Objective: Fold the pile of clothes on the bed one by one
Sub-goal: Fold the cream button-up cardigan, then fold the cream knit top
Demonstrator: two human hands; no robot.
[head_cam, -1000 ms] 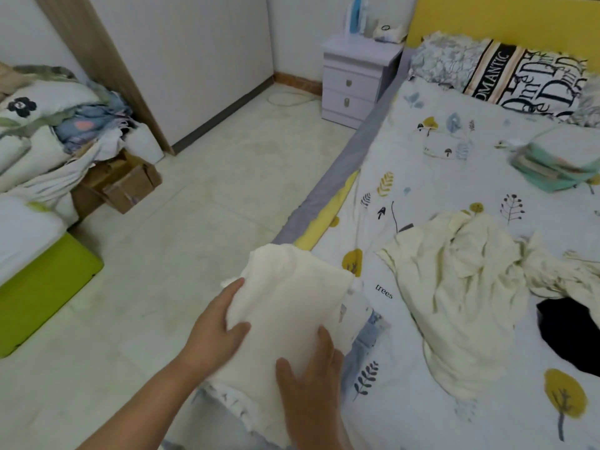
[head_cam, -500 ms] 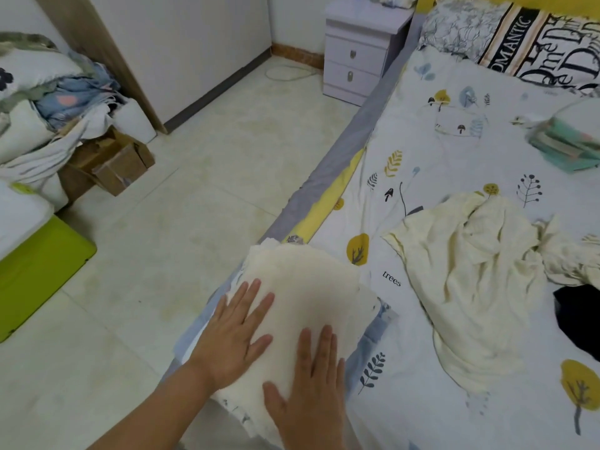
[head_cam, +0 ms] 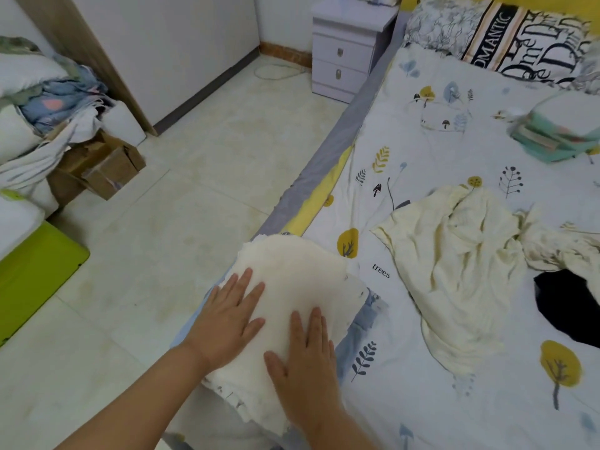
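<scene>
Pressing flat with straight fingers, the left hand and right hand rest on a folded cream garment, soft and nubby, atop pale blue clothing at the bed edge. A crumpled cream garment lies nearby; a black cloth is cut off.

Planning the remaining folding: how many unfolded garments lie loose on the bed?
2: a crumpled cream garment mid-bed, and a black garment at the right edge, partly cut off. More may be hidden out of frame.
</scene>
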